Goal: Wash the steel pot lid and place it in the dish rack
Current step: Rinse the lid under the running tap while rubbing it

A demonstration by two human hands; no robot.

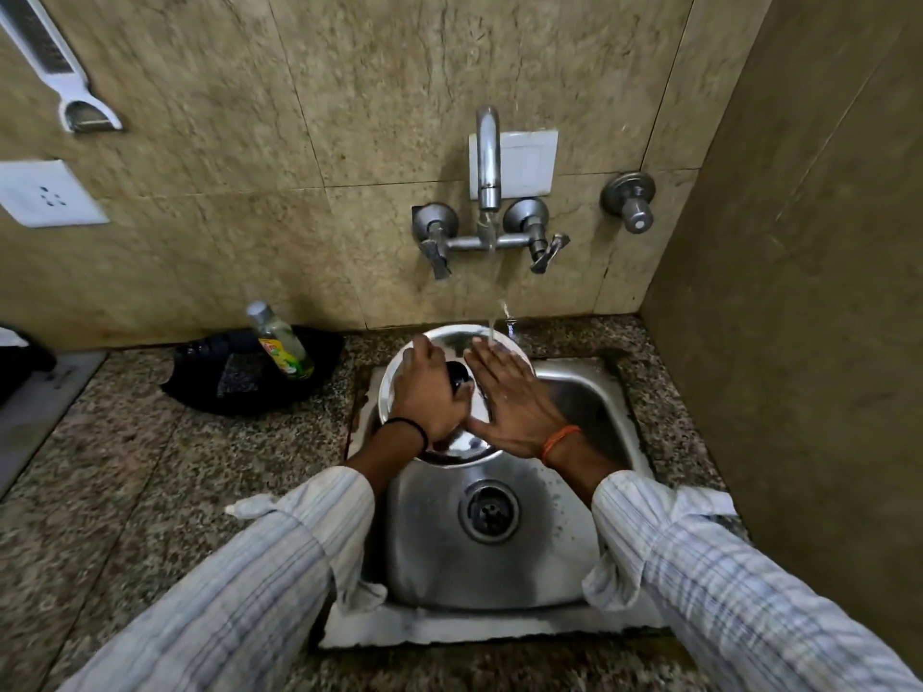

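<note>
The round steel pot lid [449, 341] is held tilted over the far left part of the steel sink [574, 392], under the running water. My left hand [428, 392] is closed around the lid's black knob [457, 374]. My right hand [509, 399] lies flat on the lid's right side, fingers spread, with water falling on the fingertips. No dish rack is in view.
A wall tap [488, 162] with two valve handles runs above the sink. A dish soap bottle [282, 342] stands on a black tray [239, 382] on the granite counter at the left. A side wall rises close on the right. The sink drain [489, 511] is uncovered.
</note>
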